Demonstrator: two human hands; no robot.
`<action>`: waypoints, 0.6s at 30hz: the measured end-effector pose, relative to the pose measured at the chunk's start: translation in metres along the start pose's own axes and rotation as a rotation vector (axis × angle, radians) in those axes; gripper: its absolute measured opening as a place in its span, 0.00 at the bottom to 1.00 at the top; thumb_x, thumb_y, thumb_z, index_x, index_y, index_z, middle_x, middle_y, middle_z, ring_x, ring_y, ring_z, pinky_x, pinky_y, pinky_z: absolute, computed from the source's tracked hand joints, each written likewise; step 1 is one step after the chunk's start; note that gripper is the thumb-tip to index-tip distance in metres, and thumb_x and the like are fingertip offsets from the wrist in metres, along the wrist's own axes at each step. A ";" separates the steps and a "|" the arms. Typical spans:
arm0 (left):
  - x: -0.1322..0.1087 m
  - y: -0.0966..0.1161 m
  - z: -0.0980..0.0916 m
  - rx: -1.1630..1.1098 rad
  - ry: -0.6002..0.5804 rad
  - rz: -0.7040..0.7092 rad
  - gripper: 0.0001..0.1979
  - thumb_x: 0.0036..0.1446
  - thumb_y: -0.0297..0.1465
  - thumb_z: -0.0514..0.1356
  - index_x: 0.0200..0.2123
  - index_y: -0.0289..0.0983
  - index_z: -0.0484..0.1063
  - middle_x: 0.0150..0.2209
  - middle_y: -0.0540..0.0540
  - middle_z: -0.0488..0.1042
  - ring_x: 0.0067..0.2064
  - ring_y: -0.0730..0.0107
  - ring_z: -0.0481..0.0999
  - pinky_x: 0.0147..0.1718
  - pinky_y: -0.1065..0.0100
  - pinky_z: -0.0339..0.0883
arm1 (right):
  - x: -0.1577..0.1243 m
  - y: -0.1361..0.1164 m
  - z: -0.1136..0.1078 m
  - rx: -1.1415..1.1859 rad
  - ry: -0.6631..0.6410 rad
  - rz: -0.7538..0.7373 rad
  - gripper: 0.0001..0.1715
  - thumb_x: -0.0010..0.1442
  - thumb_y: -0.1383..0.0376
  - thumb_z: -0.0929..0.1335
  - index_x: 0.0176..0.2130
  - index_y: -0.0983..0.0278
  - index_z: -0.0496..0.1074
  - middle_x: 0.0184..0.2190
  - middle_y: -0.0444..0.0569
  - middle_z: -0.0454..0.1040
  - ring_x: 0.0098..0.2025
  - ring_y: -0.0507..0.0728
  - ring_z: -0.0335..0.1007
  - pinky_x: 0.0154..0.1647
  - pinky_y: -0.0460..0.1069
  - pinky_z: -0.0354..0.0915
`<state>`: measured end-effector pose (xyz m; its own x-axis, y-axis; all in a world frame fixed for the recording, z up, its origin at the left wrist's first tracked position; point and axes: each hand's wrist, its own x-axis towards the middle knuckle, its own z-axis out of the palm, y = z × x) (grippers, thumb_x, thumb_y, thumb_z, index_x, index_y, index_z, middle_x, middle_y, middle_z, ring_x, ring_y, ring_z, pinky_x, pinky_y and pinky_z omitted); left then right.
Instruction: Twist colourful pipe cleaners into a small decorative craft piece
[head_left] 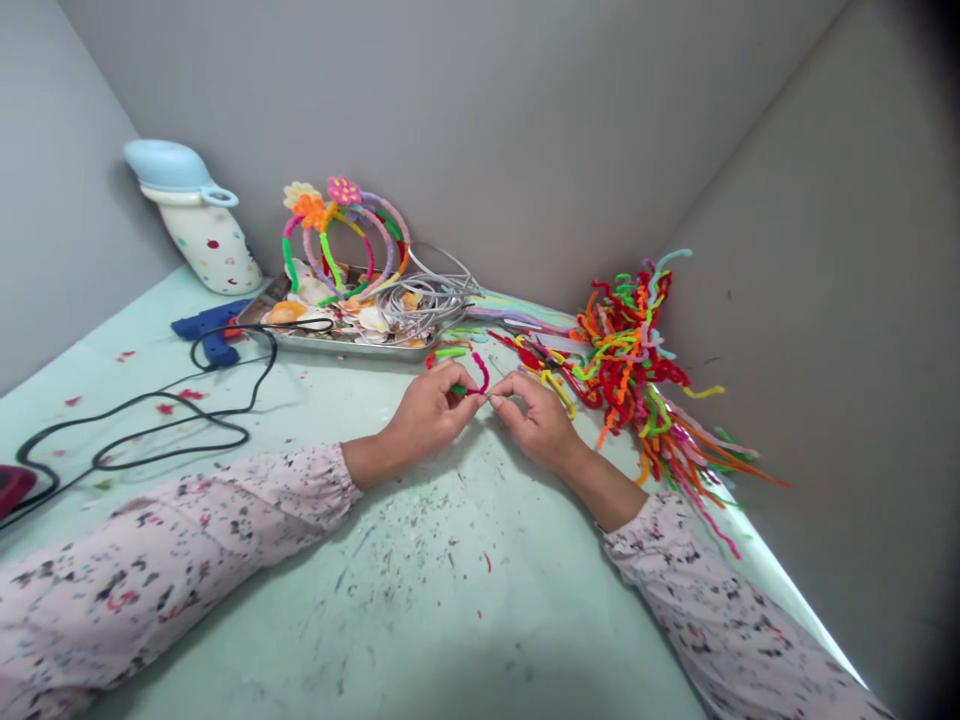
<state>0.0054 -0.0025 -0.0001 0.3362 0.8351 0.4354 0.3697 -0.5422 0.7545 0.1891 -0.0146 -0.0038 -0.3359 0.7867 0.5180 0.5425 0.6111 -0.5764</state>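
Observation:
Near the middle of the table, my left hand [431, 415] is closed in a pinch on a magenta pipe cleaner [482, 374], whose fuzzy end curves up above the fingertips. A bit of green [459, 390] shows between the fingers of that hand. My right hand [536, 420] is pinched too, its fingertips almost meeting the left ones by the lower end of the pipe cleaner. What lies between the right fingertips is too small to make out. Short green pipe cleaner pieces [451, 353] lie just beyond the left hand.
A metal tray [352, 347] holds scraps, coiled grey wire [427, 305] and flower-topped headbands [326, 235]. Left of it are a blue glue gun [214, 325] with a black cord [247, 400] and a white bottle [210, 245]. A pipe cleaner heap [637, 350] lies right, beside red-handled scissors [581, 383].

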 end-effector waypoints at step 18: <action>0.000 0.002 -0.002 -0.005 0.010 0.036 0.06 0.54 0.28 0.59 0.26 0.34 0.68 0.25 0.52 0.65 0.28 0.76 0.62 0.27 0.71 0.54 | -0.001 0.000 0.001 -0.050 -0.031 -0.062 0.05 0.62 0.66 0.64 0.33 0.62 0.68 0.28 0.44 0.70 0.34 0.54 0.64 0.41 0.51 0.57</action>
<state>0.0042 -0.0029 0.0027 0.3405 0.8159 0.4674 0.3533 -0.5717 0.7405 0.1888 -0.0155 -0.0051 -0.3931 0.7505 0.5313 0.5578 0.6540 -0.5111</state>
